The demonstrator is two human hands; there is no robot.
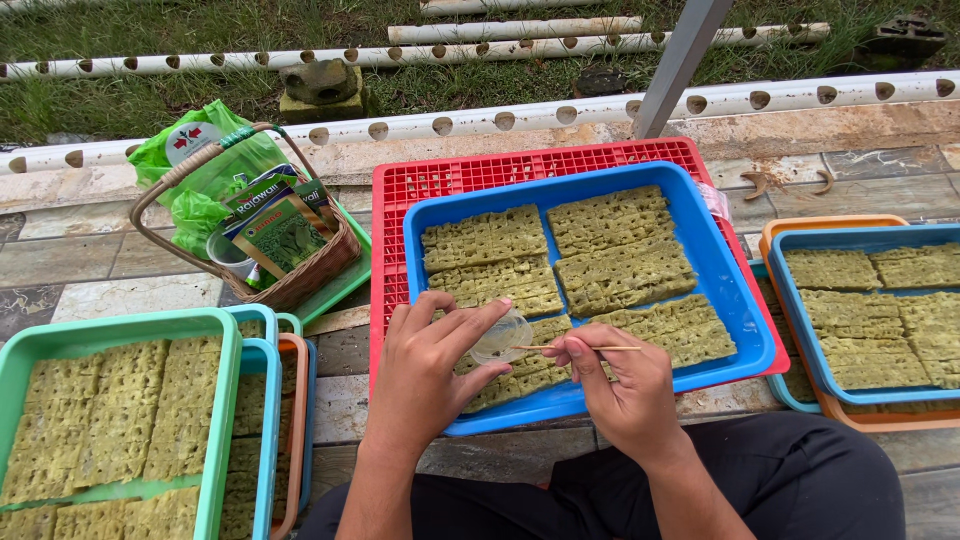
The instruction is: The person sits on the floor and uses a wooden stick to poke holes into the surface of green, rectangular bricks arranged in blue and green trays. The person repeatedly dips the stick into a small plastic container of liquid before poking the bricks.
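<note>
My left hand (430,365) holds a small clear plastic cup (502,338) between thumb and fingers, over the near edge of a blue tray (720,270). A thin wooden stick (590,348) lies pinched in my right hand (620,385), with its tip pointing left into the cup. The blue tray carries several slabs of yellow-green cubed sponge (620,270) and rests on a red plastic crate lid (440,180). My dark trousers (800,480) fill the bottom edge.
A wicker basket (310,275) with seed packets and a green bag stands at the left. Teal, blue and orange trays of sponge (120,410) sit at the bottom left, more trays (870,320) at the right. White pipes with holes (500,120) and a grey post (680,60) lie behind.
</note>
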